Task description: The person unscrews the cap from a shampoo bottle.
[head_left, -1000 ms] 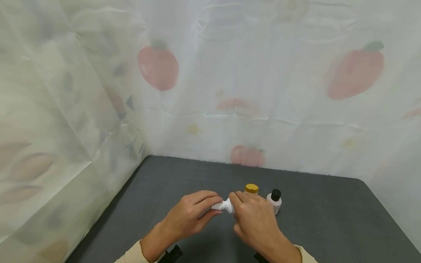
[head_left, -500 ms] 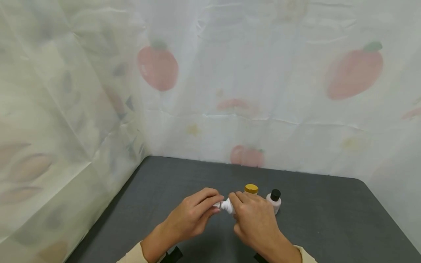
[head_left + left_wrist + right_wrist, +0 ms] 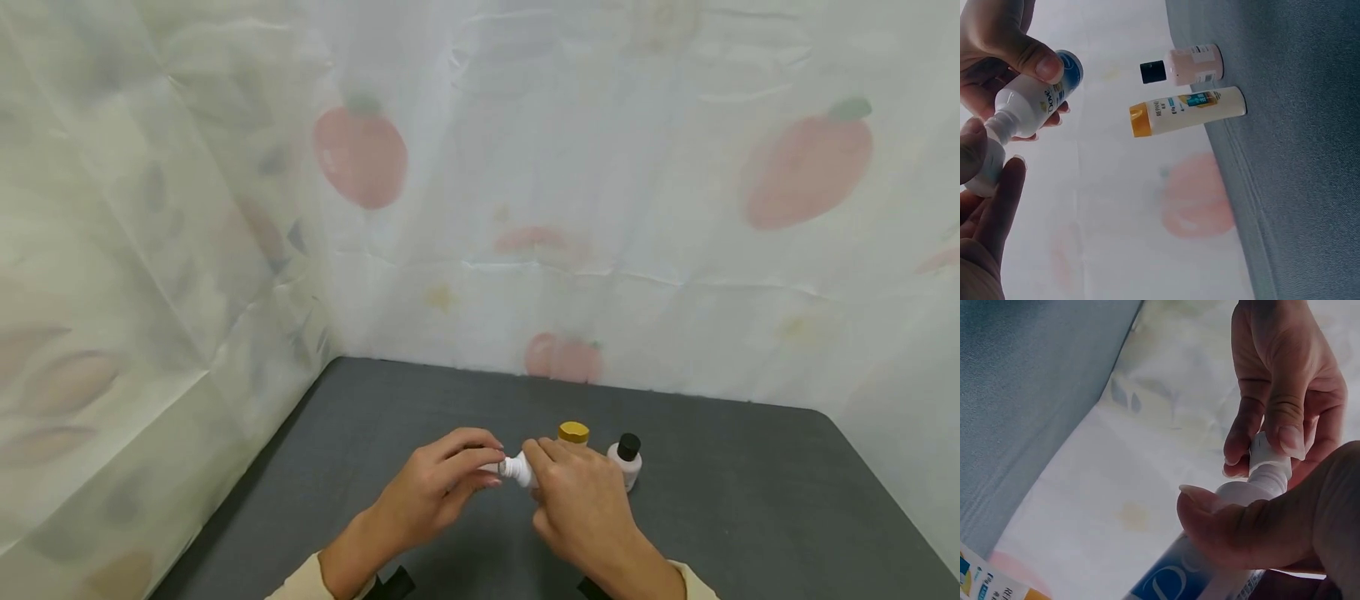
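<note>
Both hands meet over the table around a small white Dove bottle with a blue base, tilted on its side. My right hand grips the bottle's body, its thumb lying along the side. The threaded neck points toward my left hand. A white cap is pinched between the left thumb and fingers, right at the mouth of the neck, with threads showing below it. In the head view the left fingers hide most of the cap and the right hand covers most of the bottle.
Behind the right hand stand a cream bottle with a gold cap and a pale pink bottle with a black cap. They rest on a dark grey table. White printed sheets enclose the back and left side.
My left fingers have shifted slightly and the cap has changed its angle at the neck, with more of the threaded mouth in view. The right hand and standing bottles stay put.
</note>
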Available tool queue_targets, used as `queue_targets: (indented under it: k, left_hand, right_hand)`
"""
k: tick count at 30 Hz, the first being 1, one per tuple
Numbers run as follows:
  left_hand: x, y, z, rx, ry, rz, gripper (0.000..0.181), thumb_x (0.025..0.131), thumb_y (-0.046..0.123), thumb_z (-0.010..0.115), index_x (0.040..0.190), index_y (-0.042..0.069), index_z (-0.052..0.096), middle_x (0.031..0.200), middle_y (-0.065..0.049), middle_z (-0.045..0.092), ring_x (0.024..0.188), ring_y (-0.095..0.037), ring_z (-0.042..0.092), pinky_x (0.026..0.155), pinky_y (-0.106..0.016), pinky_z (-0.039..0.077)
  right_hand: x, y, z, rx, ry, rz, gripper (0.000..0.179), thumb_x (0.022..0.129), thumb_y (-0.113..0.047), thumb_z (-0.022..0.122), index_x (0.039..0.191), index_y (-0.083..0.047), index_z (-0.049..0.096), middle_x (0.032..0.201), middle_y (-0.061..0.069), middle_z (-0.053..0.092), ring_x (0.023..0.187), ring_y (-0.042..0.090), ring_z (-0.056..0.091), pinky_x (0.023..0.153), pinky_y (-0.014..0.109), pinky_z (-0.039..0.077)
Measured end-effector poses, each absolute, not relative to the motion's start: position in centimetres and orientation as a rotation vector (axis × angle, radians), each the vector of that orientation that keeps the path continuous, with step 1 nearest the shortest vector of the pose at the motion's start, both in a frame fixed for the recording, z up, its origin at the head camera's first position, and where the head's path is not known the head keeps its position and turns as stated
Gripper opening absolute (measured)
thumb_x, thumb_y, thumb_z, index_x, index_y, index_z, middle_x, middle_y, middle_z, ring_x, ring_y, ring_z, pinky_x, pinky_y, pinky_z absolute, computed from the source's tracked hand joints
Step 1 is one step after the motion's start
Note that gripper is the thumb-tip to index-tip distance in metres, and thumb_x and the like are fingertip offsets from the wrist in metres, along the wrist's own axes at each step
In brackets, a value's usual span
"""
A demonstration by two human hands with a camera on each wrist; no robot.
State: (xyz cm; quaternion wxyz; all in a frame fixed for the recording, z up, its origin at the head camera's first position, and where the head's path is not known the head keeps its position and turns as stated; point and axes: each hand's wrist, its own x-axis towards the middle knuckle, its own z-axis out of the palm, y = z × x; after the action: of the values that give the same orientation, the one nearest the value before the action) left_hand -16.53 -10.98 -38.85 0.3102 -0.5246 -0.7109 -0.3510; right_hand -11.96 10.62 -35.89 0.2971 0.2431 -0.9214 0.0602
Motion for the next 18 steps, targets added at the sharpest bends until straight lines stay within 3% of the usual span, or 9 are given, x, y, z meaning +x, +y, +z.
queue_targets:
  k: [8, 18]
  left_hand:
    - [-16.9, -11.4, -39.4, -1.280, -1.951, -0.976, 0.032, 0.086, 0.005, 0.083, 0.114, 0.006, 0.067, 0.115, -0.010, 0.069, 0.095, -0.016, 0.071, 0.079, -0.015, 0.058]
    - [-17.8, -11.7, -40.1, -1.127, -1.927, -1.057, 0.036, 0.075, 0.003, 0.091, 0.102, 0.010, 0.069, 0.107, -0.006, 0.076, 0.097, -0.019, 0.071, 0.084, -0.018, 0.056]
  right_hand:
    - [-12.3, 10.4, -36.4, 0.596, -2.475, 0.218, 0.032, 0.066, 0.000, 0.084, 0.083, -0.016, 0.063, 0.076, -0.008, 0.067, 0.057, 0.011, 0.059, 0.047, 0.022, 0.038]
    - [-13.1, 10.1, -37.8, 0.564, -2.410, 0.345, 0.038, 0.064, 0.000, 0.087, 0.082, -0.017, 0.059, 0.072, -0.011, 0.060, 0.058, 0.008, 0.059, 0.048, 0.020, 0.038]
